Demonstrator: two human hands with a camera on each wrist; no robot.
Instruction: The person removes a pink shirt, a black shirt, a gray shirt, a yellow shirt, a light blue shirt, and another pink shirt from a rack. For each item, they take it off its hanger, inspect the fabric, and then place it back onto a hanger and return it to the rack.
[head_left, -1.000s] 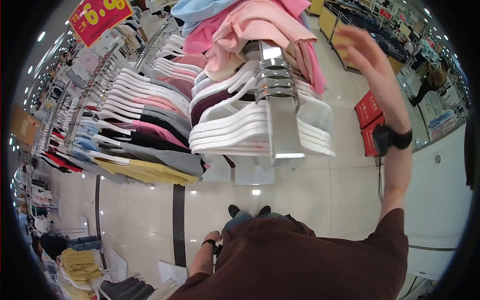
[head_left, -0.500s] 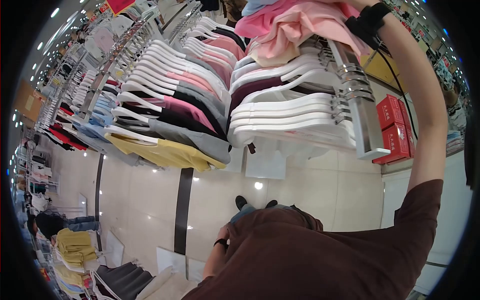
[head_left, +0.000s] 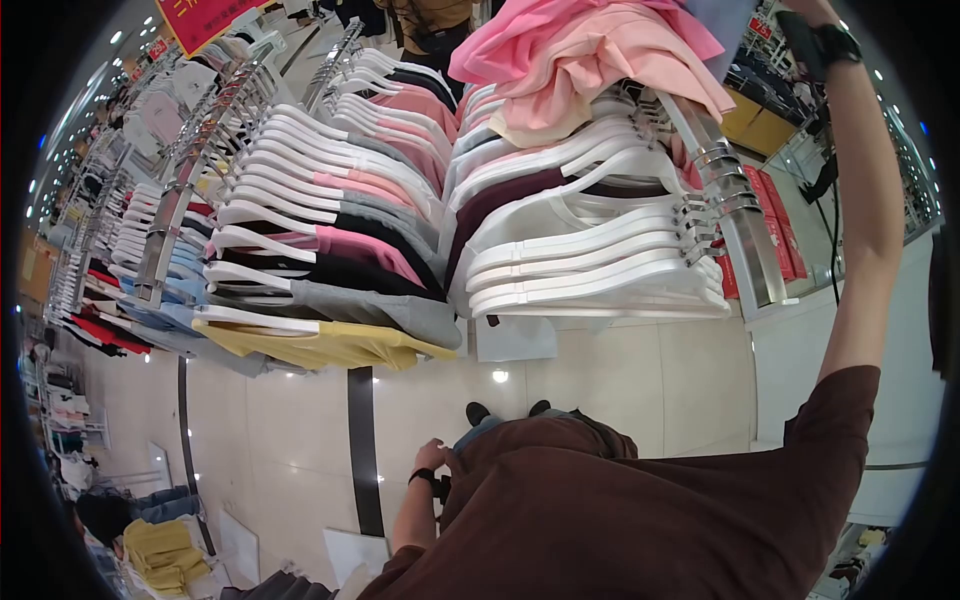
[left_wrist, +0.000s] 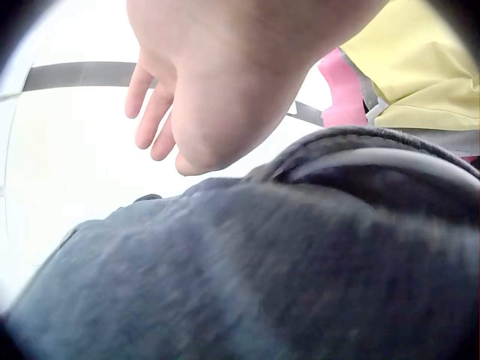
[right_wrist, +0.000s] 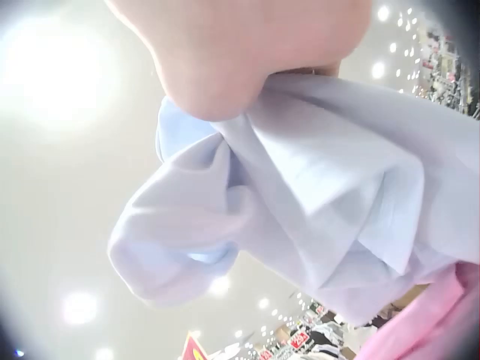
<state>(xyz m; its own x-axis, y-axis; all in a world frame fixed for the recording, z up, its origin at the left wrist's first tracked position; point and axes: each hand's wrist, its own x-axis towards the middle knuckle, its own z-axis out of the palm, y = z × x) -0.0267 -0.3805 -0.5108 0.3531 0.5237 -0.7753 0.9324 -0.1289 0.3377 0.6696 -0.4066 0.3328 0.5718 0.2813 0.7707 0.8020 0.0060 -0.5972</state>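
Observation:
My right hand pinches a light blue garment between thumb and fingers. In the head view the right hand is at the top edge, and the garment's pale cloth stretches down to the pile. Below it, a pink garment and a peach garment lie heaped over the clothes rail. White hangers hang on that rail in front of the heap. Beside my hip, my left hand hangs with loose fingers and nothing in it, close to my jeans.
A second rail of hung shirts stands to the left, a yellow shirt at its near end. Red boxes stand on the floor to the right, by a white cabinet. Another person stands beyond the rails.
My right hand came from open beside the heap onto it, then rose to the right with the light blue garment. My left hand stays by my hip.

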